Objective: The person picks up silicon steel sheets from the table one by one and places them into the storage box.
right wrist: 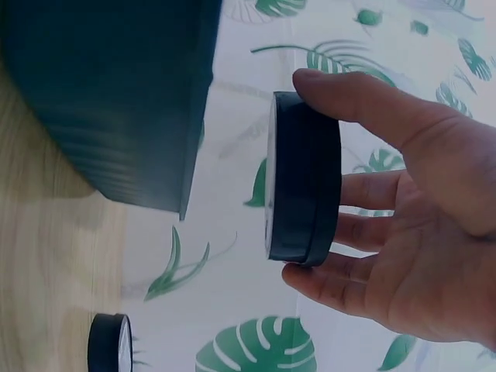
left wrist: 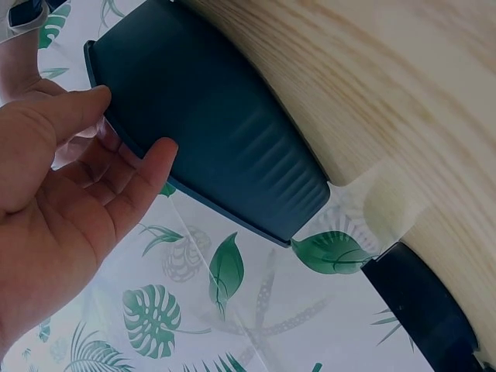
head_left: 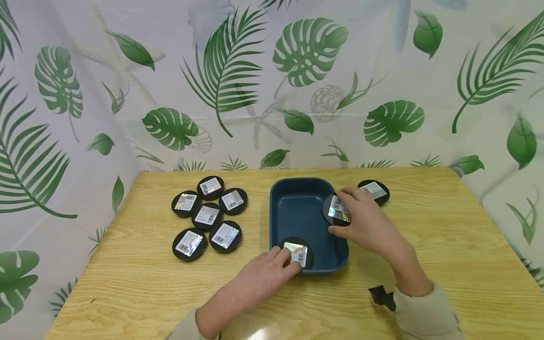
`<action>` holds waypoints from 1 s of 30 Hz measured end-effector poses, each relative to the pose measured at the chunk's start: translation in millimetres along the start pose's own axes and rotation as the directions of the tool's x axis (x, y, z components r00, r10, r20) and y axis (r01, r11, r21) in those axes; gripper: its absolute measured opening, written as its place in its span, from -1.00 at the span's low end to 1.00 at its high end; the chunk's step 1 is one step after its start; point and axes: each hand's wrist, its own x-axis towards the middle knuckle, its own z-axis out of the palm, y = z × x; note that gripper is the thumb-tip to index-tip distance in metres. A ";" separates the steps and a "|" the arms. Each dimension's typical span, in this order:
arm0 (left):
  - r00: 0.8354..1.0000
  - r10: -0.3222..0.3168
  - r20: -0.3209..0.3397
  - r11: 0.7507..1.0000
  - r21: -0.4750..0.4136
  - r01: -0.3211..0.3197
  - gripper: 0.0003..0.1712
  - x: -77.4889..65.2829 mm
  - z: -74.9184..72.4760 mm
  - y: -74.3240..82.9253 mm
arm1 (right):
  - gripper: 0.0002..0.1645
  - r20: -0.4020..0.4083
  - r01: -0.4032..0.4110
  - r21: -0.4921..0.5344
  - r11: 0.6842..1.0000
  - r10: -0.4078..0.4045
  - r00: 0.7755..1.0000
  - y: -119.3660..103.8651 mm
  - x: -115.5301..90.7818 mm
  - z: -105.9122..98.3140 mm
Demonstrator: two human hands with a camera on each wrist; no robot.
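Observation:
My right hand [head_left: 365, 219] grips a round black tin [right wrist: 304, 182] by its edge, thumb on one side and fingers on the other. In the right wrist view that tin is raised off the table, beside the right rim of the dark blue bin [head_left: 272, 212]. My left hand [head_left: 269, 271] holds another round black tin [head_left: 299, 252], labelled side up, at the bin's near left corner. From the left wrist, my left hand [left wrist: 70, 170] shows with fingertips right at the bin's rim, and the wall hides the tin.
Several black tins [head_left: 207, 216] with silvery labels lie grouped left of the bin. One more tin [head_left: 374, 191] lies behind my right hand. A small black object [head_left: 382, 297] sits by the right sleeve [head_left: 427, 314]. A leaf-printed cloth [head_left: 255, 94] hangs behind the wooden table [head_left: 127, 293].

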 end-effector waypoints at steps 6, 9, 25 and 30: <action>1.000 -0.006 0.010 1.000 -0.015 0.006 -0.79 0.4 -0.7 -1.7 | 0.01 -0.002 0.055 -0.011 0.998 -0.055 0.999 -11.0 12.0 7.5; 1.000 -0.005 0.017 1.000 -0.024 0.006 -0.77 0.4 -1.0 -2.5 | 0.03 0.015 0.084 -0.023 0.996 -0.084 0.996 -15.2 18.4 13.7; 0.998 0.002 0.061 0.999 -0.048 0.001 -0.76 0.7 -1.4 -3.8 | 0.01 0.134 0.152 -0.034 0.988 -0.146 0.980 -24.1 57.0 43.9; 0.998 0.009 0.057 0.999 -0.044 -0.006 -0.75 0.4 -1.1 -4.4 | 0.01 0.153 0.146 -0.053 0.988 -0.137 0.979 -24.7 69.3 55.5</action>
